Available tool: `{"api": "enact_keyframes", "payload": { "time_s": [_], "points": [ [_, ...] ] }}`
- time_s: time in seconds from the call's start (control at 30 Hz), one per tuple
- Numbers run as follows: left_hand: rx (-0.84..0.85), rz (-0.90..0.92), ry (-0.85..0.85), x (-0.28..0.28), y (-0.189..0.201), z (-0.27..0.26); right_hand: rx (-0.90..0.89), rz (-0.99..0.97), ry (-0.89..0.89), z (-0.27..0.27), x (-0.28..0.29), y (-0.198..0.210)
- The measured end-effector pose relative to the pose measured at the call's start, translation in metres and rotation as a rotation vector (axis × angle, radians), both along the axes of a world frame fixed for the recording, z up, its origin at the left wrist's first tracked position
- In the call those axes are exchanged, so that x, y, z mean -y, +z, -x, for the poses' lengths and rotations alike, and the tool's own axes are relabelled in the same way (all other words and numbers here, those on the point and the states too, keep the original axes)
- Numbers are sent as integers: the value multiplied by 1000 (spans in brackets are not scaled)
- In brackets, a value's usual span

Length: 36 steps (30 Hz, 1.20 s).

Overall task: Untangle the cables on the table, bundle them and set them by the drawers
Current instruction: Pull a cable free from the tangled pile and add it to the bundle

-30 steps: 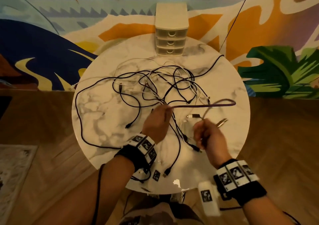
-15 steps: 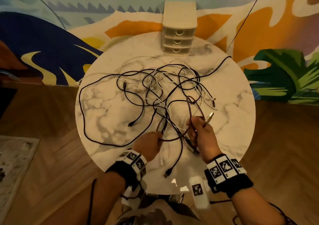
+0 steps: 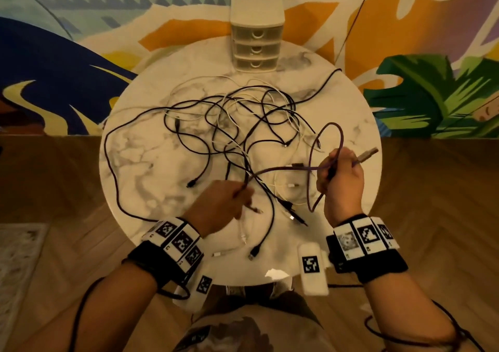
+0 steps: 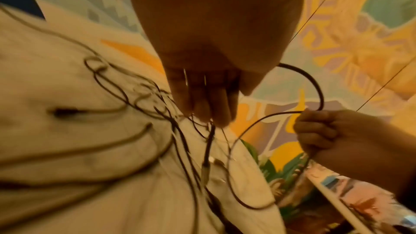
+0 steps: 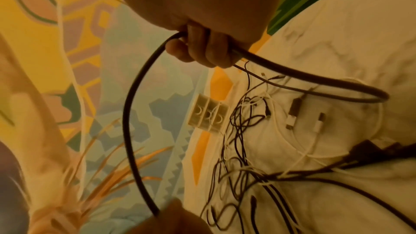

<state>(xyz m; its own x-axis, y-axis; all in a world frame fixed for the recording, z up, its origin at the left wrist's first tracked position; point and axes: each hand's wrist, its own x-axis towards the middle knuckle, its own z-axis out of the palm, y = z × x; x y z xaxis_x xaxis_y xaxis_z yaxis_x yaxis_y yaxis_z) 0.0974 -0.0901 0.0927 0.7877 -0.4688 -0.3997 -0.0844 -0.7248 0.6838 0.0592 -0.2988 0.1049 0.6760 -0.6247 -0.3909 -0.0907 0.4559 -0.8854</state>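
A purple cable (image 3: 286,168) stretches above the round marble table (image 3: 140,168) between my hands. My right hand (image 3: 333,172) grips coiled loops of it, one loop (image 3: 328,135) rising above the fist, the metal plug (image 3: 368,154) sticking out to the right. My left hand (image 3: 239,193) pinches the cable's other stretch near the table's front. In the right wrist view my fingers (image 5: 202,51) curl round the purple cable (image 5: 133,113). A tangle of black and white cables (image 3: 243,119) lies mid-table. The white three-drawer unit (image 3: 256,46) stands at the far edge.
Loose plug ends (image 3: 253,254) and a white cable (image 3: 244,235) trail to the near table edge. A white tagged device (image 3: 312,268) hangs below my right wrist. A painted wall rises behind the table, wood floor surrounds it, and a rug (image 3: 16,265) lies at left.
My hands, close together half a second ago, have drawn apart. The right hand moved right with a fresh loop of purple cable; the left slid down the cable toward me.
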Motion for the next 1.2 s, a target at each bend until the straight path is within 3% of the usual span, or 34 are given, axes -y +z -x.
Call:
{"api": "enact_keyframes", "payload": {
  "time_s": [0.1,0.17,0.23,0.3,0.4,0.53,0.7,0.77,0.83,0.87,0.97,1.07,1.13,1.2],
  "points": [
    [-377,36,-281,32,-3,39,1,77,-10,10,25,12],
    [-637,103,-356,53,-11,66,-56,246,74,23,44,18],
    [-758,146,-381,79,-15,92,-133,466,191,43,64,22],
    [-618,132,-382,113,-14,109,-173,591,256,66,87,24],
    [-335,225,-345,173,2,109,-201,628,322,99,117,22],
    [-303,256,-310,250,9,106,-220,530,343,129,154,18],
    [-426,205,-194,270,-28,125,-199,575,297,149,219,20],
    [-389,73,-114,270,-43,126,-160,574,261,154,238,22],
    [-238,-117,-99,278,-49,126,-97,547,235,156,249,25],
    [-176,-88,-64,285,-48,125,-65,533,236,156,252,27],
    [27,224,11,313,-1,129,-42,523,328,150,253,24],
    [275,357,-151,348,55,122,82,507,506,146,246,22],
    [485,290,-309,363,71,118,169,554,556,143,244,21],
    [580,269,-378,367,72,114,180,510,521,141,246,21]
  ]
}}
